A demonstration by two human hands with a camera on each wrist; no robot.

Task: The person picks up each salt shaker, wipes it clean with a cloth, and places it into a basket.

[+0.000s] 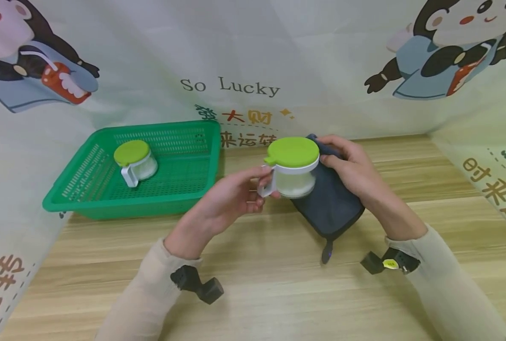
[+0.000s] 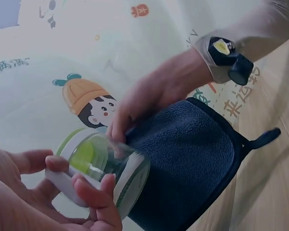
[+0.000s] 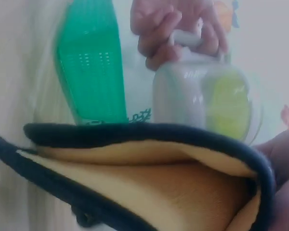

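Observation:
My left hand (image 1: pixel 231 192) grips the white handle of a clear seasoning jar (image 1: pixel 295 183) with a lime-green lid, held upright above the table. A folded dark blue cloth (image 1: pixel 331 206) hangs from my right hand (image 1: pixel 355 166), pinched between thumb and fingers beside the lid. In the left wrist view the cloth (image 2: pixel 188 159) shows a fleecy face, a bound edge and a hanging loop; it passes close behind the jar (image 2: pixel 111 163). The right wrist view shows tan lining inside the cloth's fold (image 3: pixel 183 187). Through the jar's clear wall I see the green lid.
A green plastic basket (image 1: pixel 120 210) with slotted sides stands at the left on the wood-grain table (image 1: pixel 261 284). Inside it sits a second jar (image 1: pixel 144 168) with a lime-green lid. A printed white sheet (image 1: pixel 235 42) hangs behind the table and round its sides.

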